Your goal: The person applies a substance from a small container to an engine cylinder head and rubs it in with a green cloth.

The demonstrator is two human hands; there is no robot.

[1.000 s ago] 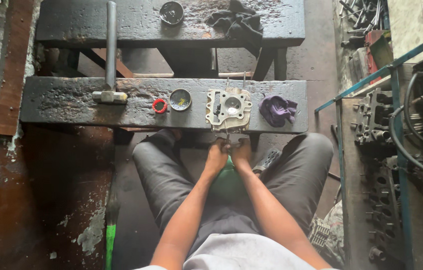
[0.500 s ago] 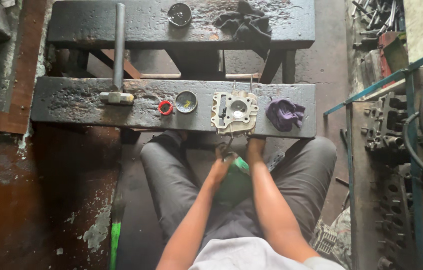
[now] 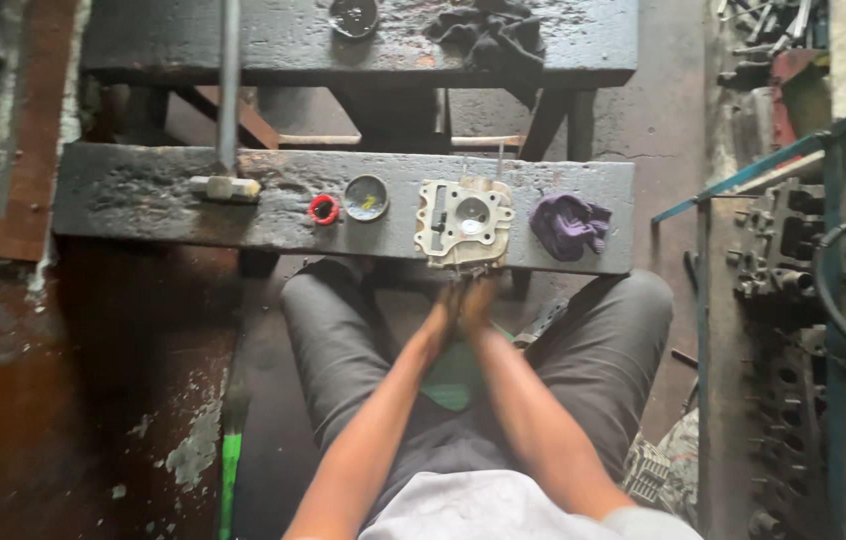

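Observation:
A pale metal cylinder head [image 3: 463,220] lies on the near edge of a dark, greasy bench [image 3: 143,195]. My left hand [image 3: 446,303] and my right hand [image 3: 479,298] are pressed together just below it, at the bench's front edge, with the fingertips at the head's near side. The hands are blurred. Whether the fingers grip the head or something small is unclear. Both forearms reach forward between my knees, which are in grey trousers.
Left of the head lie a round metal cap [image 3: 366,197], a red ring [image 3: 323,209] and a hammer [image 3: 225,186]. A purple cloth [image 3: 568,225] lies to its right. A dark rag [image 3: 488,35] sits on the farther bench. Engine parts [image 3: 783,240] crowd the right side, and something green [image 3: 453,378] lies under my arms.
Half a second ago my hands were lower and slightly apart over the green thing. They have since come together and moved up to the bench's edge under the cylinder head.

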